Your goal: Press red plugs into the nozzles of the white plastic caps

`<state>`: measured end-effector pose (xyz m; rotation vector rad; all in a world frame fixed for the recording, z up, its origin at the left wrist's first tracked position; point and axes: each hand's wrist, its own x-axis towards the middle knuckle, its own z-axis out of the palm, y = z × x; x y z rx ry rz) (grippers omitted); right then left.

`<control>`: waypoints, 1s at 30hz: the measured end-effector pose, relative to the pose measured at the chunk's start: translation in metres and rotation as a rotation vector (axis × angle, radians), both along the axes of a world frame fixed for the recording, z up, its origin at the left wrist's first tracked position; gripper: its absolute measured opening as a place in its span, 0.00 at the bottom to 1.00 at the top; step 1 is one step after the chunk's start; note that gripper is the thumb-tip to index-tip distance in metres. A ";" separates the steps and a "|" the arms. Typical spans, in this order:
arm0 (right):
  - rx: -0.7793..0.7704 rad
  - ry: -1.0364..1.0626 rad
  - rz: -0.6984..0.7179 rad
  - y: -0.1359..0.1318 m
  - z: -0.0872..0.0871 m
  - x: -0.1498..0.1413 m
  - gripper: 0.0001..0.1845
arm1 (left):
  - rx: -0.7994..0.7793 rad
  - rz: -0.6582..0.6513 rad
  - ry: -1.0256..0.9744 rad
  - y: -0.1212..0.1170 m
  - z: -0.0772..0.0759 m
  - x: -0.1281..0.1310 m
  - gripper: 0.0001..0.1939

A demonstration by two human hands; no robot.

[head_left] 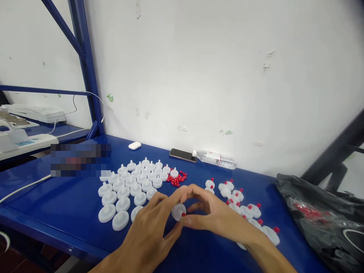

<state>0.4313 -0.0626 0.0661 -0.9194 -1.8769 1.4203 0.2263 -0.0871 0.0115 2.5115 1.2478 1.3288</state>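
Between my two hands is a round white plastic piece with a spout (176,212), a small red cap (183,215) at its tip. My left hand (153,223) grips the white piece by its edge. My right hand (207,212) has its thumb at the red cap, with the fingers curled over from above. To the left stand several white spouted pieces (123,204), spouts up and uncapped. Loose red caps (176,180) lie in a pile beyond my hands. On the right, several white pieces with red caps (271,235) lie scattered, partly behind my right forearm.
The blue table (79,223) meets a white wall. Along the back are a white case (134,145), a phone (183,155) and a clear plastic bottle (217,159). A black plastic bag (309,212) sits at the right. A white cable (25,189) crosses the left side.
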 end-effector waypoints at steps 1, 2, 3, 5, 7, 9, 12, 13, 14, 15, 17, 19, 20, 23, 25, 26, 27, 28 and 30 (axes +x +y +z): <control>-0.087 0.044 0.053 -0.001 -0.001 0.001 0.20 | 0.061 -0.019 0.010 -0.001 0.000 -0.001 0.31; -0.166 0.085 0.102 -0.001 -0.003 0.001 0.27 | 0.125 -0.035 0.022 -0.001 0.000 -0.001 0.29; -0.230 0.119 0.141 -0.002 -0.004 0.000 0.33 | 0.186 -0.053 0.038 -0.002 0.000 -0.002 0.27; -0.305 0.155 0.184 -0.003 -0.008 -0.002 0.38 | 0.261 -0.084 0.073 -0.003 0.001 -0.002 0.25; -0.334 0.173 0.187 -0.002 -0.012 -0.007 0.34 | 0.254 -0.104 0.096 -0.004 0.002 -0.002 0.26; -0.329 0.181 0.143 0.000 -0.015 -0.011 0.27 | 0.236 -0.124 0.104 -0.004 0.003 0.000 0.27; -0.270 0.149 0.033 0.004 -0.019 -0.013 0.27 | 0.203 -0.162 0.109 -0.004 0.006 0.002 0.27; -0.227 0.125 -0.002 0.006 -0.019 -0.013 0.26 | 0.192 -0.167 0.100 -0.004 0.007 0.002 0.27; -0.181 0.100 -0.036 0.007 -0.020 -0.012 0.25 | 0.184 -0.163 0.084 -0.005 0.008 0.003 0.26; -0.137 0.083 -0.074 0.009 -0.020 -0.010 0.23 | 0.174 -0.153 0.065 -0.006 0.009 0.003 0.25; -0.076 0.082 -0.149 0.011 -0.019 -0.006 0.18 | 0.166 -0.142 0.039 -0.007 0.009 0.003 0.26; -0.051 0.125 -0.200 0.013 -0.016 -0.002 0.14 | 0.141 -0.150 0.039 -0.007 0.009 0.003 0.26; -0.037 0.142 -0.205 0.013 -0.014 0.000 0.14 | 0.126 -0.156 0.044 -0.007 0.009 0.002 0.26; 0.040 0.104 -0.203 0.014 -0.010 0.005 0.16 | 0.116 -0.132 0.055 -0.005 0.015 -0.001 0.24; 0.163 -0.012 -0.277 0.015 -0.009 0.008 0.15 | 0.146 -0.094 0.063 -0.004 0.024 -0.007 0.21; 0.256 -0.088 -0.345 0.016 -0.009 0.009 0.14 | 0.164 -0.059 0.069 -0.005 0.030 -0.012 0.19; 0.364 -0.171 -0.418 0.017 -0.010 0.010 0.13 | 0.185 -0.016 0.073 -0.006 0.037 -0.018 0.17; 0.450 -0.239 -0.476 0.018 -0.011 0.012 0.12 | 0.204 0.051 0.073 -0.008 0.044 -0.024 0.15; 0.621 -0.373 -0.585 0.022 -0.014 0.015 0.10 | 0.200 0.188 0.105 -0.014 0.059 -0.040 0.13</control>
